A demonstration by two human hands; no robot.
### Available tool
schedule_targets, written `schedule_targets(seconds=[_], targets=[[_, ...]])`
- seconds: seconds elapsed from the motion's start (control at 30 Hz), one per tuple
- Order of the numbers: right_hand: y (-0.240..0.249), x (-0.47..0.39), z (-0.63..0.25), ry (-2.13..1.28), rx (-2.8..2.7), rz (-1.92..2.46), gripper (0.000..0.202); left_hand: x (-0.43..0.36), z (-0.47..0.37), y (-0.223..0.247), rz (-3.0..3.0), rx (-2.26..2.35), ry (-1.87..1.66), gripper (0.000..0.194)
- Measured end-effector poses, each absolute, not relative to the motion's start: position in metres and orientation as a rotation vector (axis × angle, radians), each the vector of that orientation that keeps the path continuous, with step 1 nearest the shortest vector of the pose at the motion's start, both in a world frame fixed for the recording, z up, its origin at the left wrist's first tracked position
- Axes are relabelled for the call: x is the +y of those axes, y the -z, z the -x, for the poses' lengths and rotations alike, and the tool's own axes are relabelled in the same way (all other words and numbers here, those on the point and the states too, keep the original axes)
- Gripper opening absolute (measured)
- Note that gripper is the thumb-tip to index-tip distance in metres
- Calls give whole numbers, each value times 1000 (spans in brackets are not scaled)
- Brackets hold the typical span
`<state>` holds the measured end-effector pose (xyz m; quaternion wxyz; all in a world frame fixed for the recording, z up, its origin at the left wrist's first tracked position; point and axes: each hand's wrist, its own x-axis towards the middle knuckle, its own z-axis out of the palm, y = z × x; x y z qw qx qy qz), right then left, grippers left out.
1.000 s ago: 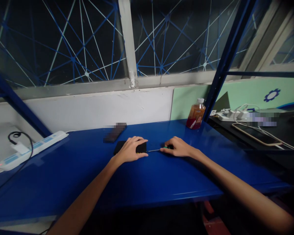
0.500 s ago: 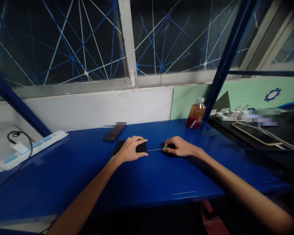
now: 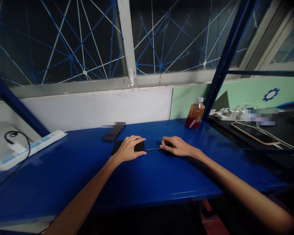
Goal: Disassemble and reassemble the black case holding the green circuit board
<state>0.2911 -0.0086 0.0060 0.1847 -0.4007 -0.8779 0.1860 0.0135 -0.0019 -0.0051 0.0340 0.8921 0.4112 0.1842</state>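
Note:
My left hand point(image 3: 129, 149) grips a flat black box-like case point(image 3: 140, 146) lying on the blue table, thumb on the near edge and fingers over the far one. A little yellow shows along its near edge. From the case's right end a thin metal rod point(image 3: 152, 149) runs to my right hand point(image 3: 175, 146), whose thumb and forefinger are pinched together at the rod's right end. Whether the rod enters the case is too small to tell. The other fingers of my right hand are curled.
Behind the case lies a dark, partly blurred slab point(image 3: 115, 132). A drink bottle point(image 3: 195, 113) stands at the back right of the blue table point(image 3: 161, 182). A white power strip point(image 3: 39, 147) lies at left. On the black desk at right are a phone point(image 3: 254, 133) and cables.
A green piece seen at my right fingertips before is now out of sight. Those fingers have shifted slightly left along the rod. My left hand still holds the case.

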Motion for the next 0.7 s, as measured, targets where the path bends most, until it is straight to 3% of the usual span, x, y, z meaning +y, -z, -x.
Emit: schedule_targets(seconds=[0.33,0.7], targets=[[3,0,-296,-311,-2552,1088,41,-2,-14,8,-2763,1269,-603,54],[-5,-5,-296,-353,-2534,1088,36,-2,-15,6,-2774,1258,-586,55]])
